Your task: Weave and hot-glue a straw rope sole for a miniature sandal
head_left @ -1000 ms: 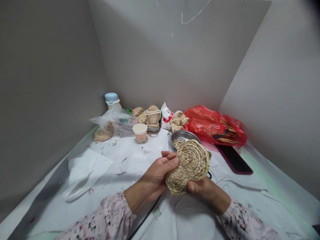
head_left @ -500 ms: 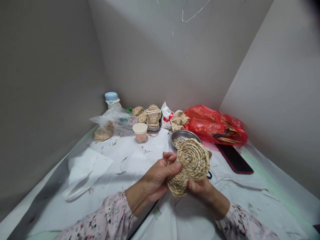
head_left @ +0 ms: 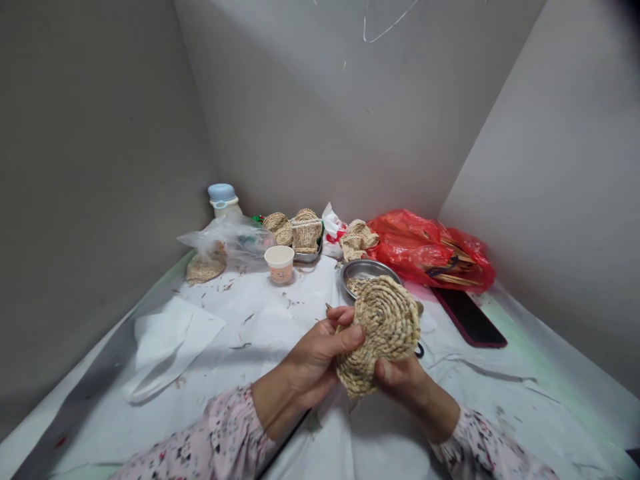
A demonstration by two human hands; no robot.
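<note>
A woven straw piece (head_left: 387, 323), coiled into a round with a narrower lower part, is held up above the table between both hands. My left hand (head_left: 327, 347) grips its left edge, thumb pressed on the front and fingers behind. From below, my right hand (head_left: 403, 380) pinches the lower right edge, its thumb in front and its other fingers hidden behind the weave. A small pointed tip shows by my left fingertips; what it belongs to I cannot make out. Just behind the straw piece stands a round metal bowl (head_left: 350, 270) with straw bits in it, partly covered.
Along the back are a lidded bottle (head_left: 223, 200), a clear plastic bag (head_left: 235, 233), woven pieces (head_left: 306, 233) on a metal tray, and a red plastic bag (head_left: 410, 243). A paper cup (head_left: 280, 265) stands nearer. A phone (head_left: 470, 319) lies right, folded white paper (head_left: 170, 343) left.
Both hands keep their grip, and the straw piece has barely shifted. A small pointed tip now shows above my left fingers. The view has moved very slightly.
</note>
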